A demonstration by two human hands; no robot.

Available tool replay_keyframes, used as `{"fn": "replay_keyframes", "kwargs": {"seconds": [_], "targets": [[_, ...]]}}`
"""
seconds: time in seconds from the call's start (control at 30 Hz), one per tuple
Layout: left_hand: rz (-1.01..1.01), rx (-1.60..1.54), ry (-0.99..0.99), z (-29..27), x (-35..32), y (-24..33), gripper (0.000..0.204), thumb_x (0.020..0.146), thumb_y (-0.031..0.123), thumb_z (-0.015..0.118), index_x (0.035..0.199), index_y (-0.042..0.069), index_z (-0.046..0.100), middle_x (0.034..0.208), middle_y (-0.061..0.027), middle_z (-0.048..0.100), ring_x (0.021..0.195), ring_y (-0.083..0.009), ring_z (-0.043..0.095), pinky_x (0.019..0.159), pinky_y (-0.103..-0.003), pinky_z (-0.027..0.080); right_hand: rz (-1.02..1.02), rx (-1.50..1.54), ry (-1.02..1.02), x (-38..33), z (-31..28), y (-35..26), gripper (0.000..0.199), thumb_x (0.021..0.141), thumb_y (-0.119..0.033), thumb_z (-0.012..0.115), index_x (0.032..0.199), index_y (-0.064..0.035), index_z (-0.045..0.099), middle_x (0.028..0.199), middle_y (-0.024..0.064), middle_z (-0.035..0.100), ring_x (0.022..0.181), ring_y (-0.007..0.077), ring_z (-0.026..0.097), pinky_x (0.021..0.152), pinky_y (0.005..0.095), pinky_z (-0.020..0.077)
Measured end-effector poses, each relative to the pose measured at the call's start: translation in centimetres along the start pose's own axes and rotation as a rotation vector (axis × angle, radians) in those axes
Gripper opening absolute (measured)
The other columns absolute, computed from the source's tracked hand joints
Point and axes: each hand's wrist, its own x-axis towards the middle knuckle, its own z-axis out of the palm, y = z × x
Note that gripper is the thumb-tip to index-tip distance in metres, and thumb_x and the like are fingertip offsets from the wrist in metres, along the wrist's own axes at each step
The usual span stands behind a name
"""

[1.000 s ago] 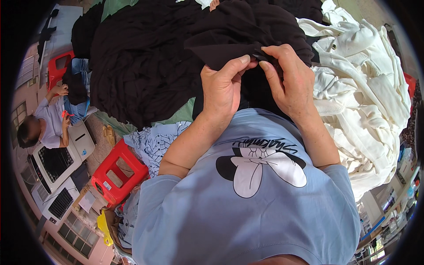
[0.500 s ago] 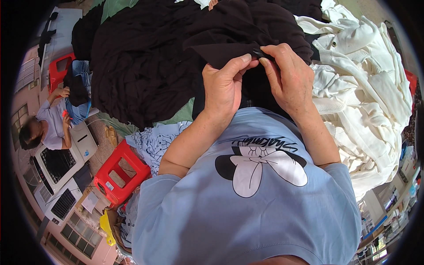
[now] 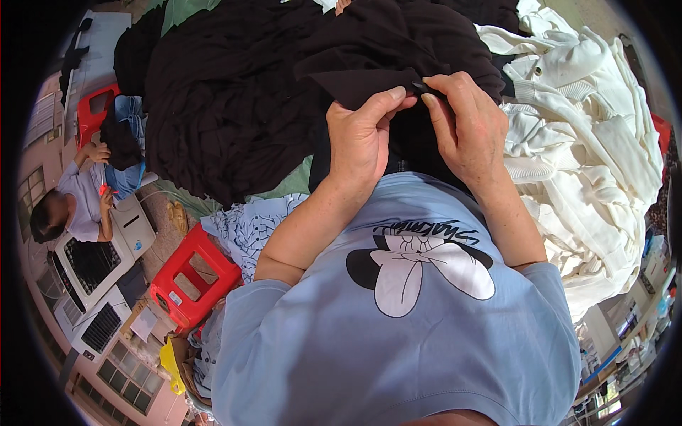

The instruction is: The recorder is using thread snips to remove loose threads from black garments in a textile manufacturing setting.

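A black cloth garment (image 3: 373, 86) lies bunched over my lap, its edge drawn up toward me. My left hand (image 3: 359, 142) pinches that edge between thumb and fingers. Close beside it, my right hand (image 3: 470, 124) is closed, thumb and forefinger at a small dark piece (image 3: 420, 87) by the garment's edge. Whether this piece is part of the garment or a separate item, I cannot tell. The other right fingers curl under, partly hidden.
A large heap of black clothing (image 3: 227, 106) spreads to the left, and a heap of white knitwear (image 3: 582, 156) to the right. A red plastic stool (image 3: 195, 277) stands at my left beside blue patterned cloth (image 3: 252, 227). Farther left, another person (image 3: 82, 195) handles denim.
My right hand has shifted slightly right, away from the left fingertips, with more of the small dark piece showing. My left hand keeps its pinch. The other person's hands have moved a little.
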Motion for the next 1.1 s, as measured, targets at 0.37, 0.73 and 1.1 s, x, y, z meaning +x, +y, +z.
{"fn": "replay_keyframes", "kwargs": {"seconds": [0.37, 0.73, 1.1], "targets": [[0.028, 0.058, -0.020, -0.3, 0.0, -0.3, 0.016, 0.082, -0.005, 0.061, 0.097, -0.002, 0.064, 0.092, -0.0105, 0.068, 0.085, -0.0202, 0.067, 0.080, -0.033, 0.057, -0.003, -0.027, -0.014, 0.1, 0.1, 0.0, 0.013, 0.084, -0.013, 0.065, 0.096, -0.0081, 0.061, 0.082, 0.0054, 0.059, 0.073, 0.0238, 0.062, 0.062, 0.0318, 0.0471], [0.011, 0.016, -0.023, 0.0, 0.0, -0.3, 0.012, 0.082, -0.004, 0.063, 0.094, -0.004, 0.065, 0.089, -0.0112, 0.069, 0.079, -0.0179, 0.067, 0.078, -0.029, 0.055, 0.230, 0.405, -0.007, 0.1, 0.4, 0.7, 0.020, 0.084, -0.012, 0.066, 0.103, -0.0057, 0.063, 0.084, 0.0057, 0.062, 0.060, 0.0178, 0.059, 0.054, 0.0271, 0.0453], [-0.046, 0.017, -0.035, -1.1, 0.1, -0.3, 0.008, 0.083, -0.004, 0.060, 0.085, -0.002, 0.068, 0.081, -0.0095, 0.068, 0.079, -0.0203, 0.067, 0.079, -0.034, 0.055, 0.071, 0.349, -0.080, 0.8, -0.3, 2.6, 0.014, 0.074, -0.006, 0.070, 0.083, -0.0025, 0.060, 0.074, 0.0061, 0.058, 0.056, 0.0189, 0.056, 0.051, 0.0266, 0.0432]]}}
